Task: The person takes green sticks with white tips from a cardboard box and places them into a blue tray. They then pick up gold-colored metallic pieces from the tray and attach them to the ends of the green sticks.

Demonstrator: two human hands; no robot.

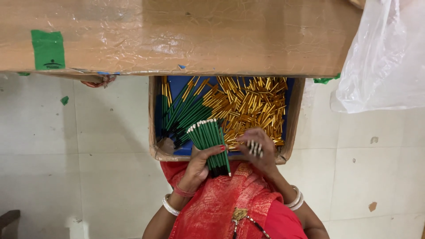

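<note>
Bundle: fistful of thin green plastic sticks with white tips point(208, 141), fanned, tips up-left, held over the near edge of the box.
Left hand point(199, 168): clenched round the lower half of the bundle, thumb across the front.
Right hand point(256, 148): curled, grasping a few short pale-tipped pieces point(255, 149) at the fingertips, just beside the bundle, over the box's near right part.
Box: shallow brown cardboard tray with blue lining point(155, 115), walls worn, near left corner torn and sagging.
Gold pile: loose heap of short shiny gold metal tubes point(252, 106), right side of the box, lying every way.
Green pile: longer green sticks with gold ends point(183, 110), left side, roughly parallel.
Risk 1: bundle is fanned and gripped low; sticks are smooth, so outer ones could slide out and drop into the box or onto the lap.
Risk 2: small pieces at the right fingertips are barely pinched; one could fall onto the red cloth point(230, 203) or the pale tiled floor point(66, 155).
Risk 3: torn corner could let tubes roll out if the box gets nudged.
Above: brown cardboard-covered worktop point(177, 35) under glossy film, green tape patch point(48, 48); overhangs the box's far side.
Right: crinkled clear plastic bag point(385, 57).
</note>
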